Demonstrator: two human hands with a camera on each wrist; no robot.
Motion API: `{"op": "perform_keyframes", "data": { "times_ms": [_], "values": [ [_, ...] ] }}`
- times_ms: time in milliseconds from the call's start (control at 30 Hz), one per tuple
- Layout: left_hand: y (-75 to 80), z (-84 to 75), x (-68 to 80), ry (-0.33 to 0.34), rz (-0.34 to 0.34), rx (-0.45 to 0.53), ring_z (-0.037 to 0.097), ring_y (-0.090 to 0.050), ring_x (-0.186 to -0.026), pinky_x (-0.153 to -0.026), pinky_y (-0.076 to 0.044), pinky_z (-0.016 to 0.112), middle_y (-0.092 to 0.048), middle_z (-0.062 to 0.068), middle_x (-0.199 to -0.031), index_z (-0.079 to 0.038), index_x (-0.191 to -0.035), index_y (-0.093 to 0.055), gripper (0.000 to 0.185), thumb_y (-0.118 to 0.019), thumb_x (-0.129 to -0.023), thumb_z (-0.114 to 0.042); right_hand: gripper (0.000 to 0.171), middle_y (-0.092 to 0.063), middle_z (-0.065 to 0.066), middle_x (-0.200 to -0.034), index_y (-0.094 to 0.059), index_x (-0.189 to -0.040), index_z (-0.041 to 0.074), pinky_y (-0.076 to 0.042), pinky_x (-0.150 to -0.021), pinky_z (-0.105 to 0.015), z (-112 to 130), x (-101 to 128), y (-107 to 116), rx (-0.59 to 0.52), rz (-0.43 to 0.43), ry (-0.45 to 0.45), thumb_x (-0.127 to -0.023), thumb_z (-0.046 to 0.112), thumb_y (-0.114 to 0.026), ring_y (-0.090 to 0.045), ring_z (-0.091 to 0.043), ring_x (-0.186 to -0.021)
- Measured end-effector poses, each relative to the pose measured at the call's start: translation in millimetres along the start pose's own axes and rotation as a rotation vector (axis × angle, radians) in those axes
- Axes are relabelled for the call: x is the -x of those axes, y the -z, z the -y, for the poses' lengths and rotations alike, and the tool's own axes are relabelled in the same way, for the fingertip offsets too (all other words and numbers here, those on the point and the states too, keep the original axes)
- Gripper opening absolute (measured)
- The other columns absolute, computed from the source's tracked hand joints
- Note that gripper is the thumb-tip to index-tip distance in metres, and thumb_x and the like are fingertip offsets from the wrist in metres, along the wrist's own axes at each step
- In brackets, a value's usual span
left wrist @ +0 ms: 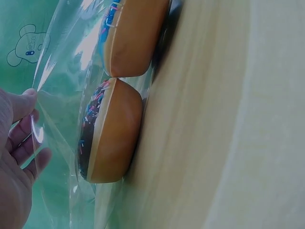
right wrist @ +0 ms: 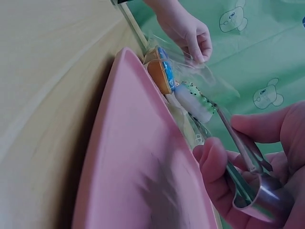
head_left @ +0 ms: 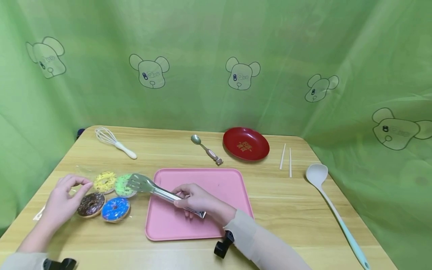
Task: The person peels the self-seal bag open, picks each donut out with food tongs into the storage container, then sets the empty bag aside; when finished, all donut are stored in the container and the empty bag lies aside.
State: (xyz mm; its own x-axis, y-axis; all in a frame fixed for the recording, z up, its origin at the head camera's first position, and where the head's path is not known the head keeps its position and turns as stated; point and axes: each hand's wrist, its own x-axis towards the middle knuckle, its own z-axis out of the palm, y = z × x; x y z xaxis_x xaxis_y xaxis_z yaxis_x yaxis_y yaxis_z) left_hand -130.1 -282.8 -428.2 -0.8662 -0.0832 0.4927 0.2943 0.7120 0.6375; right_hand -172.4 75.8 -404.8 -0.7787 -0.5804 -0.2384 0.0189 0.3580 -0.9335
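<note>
The left hand [head_left: 64,197] pinches the edge of a clear bag [left wrist: 64,67]; the right hand [head_left: 194,198] grips metal tongs [head_left: 163,193] over the pink tray [head_left: 229,187], their head at the green donut [head_left: 122,186]. Whether the tongs clamp it cannot be told. Beside it on the surface [head_left: 287,213], left of the tray, sit the yellow donut [head_left: 101,182], chocolate donut [head_left: 88,207] and blue donut [head_left: 113,212]. Farther back lie a whisk [head_left: 125,149], a spoon [head_left: 210,152] and a red dish [head_left: 233,141]; a ladle [head_left: 317,175] lies far right.
</note>
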Motion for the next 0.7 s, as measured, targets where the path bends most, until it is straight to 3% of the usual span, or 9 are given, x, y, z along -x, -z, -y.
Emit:
{"op": "perform_keyframes", "data": {
  "times_ms": [133,367,700],
  "values": [
    [0.3,0.0,-0.1,-0.007,-0.004,-0.004,-0.002,-0.036,-0.097,-0.080,-0.027,0.011,-0.053,-0.005,-0.092,-0.004,-0.090,-0.061,0.008,-0.064,-0.088,-0.011,0.032,-0.058,-0.012,-0.081,-0.058,-0.116,0.004,-0.050,-0.041,-0.033,-6,6,6,-0.011,0.008,0.010,-0.085,0.006,-0.064,-0.053,-0.019,-0.045],
    [0.5,0.9,0.4,-0.007,-0.011,0.001,-0.003,-0.036,-0.096,-0.078,-0.027,0.013,-0.052,-0.010,-0.091,-0.004,-0.091,-0.061,0.007,-0.064,-0.088,-0.010,0.036,-0.058,-0.013,-0.083,-0.055,-0.120,0.002,-0.051,-0.041,-0.036,-14,20,16,-0.039,0.015,0.035,-0.085,0.006,-0.063,-0.054,-0.018,-0.045],
    [-2.0,2.3,0.9,-0.018,-0.014,-0.007,-0.004,-0.036,-0.097,-0.078,-0.027,0.013,-0.052,-0.009,-0.092,-0.004,-0.091,-0.062,0.007,-0.064,-0.087,-0.010,0.039,-0.056,-0.027,-0.084,-0.053,-0.123,0.002,-0.050,-0.042,-0.030,-24,45,36,-0.089,-0.015,0.039,-0.085,0.007,-0.063,-0.054,-0.017,-0.047]
  ]
}}
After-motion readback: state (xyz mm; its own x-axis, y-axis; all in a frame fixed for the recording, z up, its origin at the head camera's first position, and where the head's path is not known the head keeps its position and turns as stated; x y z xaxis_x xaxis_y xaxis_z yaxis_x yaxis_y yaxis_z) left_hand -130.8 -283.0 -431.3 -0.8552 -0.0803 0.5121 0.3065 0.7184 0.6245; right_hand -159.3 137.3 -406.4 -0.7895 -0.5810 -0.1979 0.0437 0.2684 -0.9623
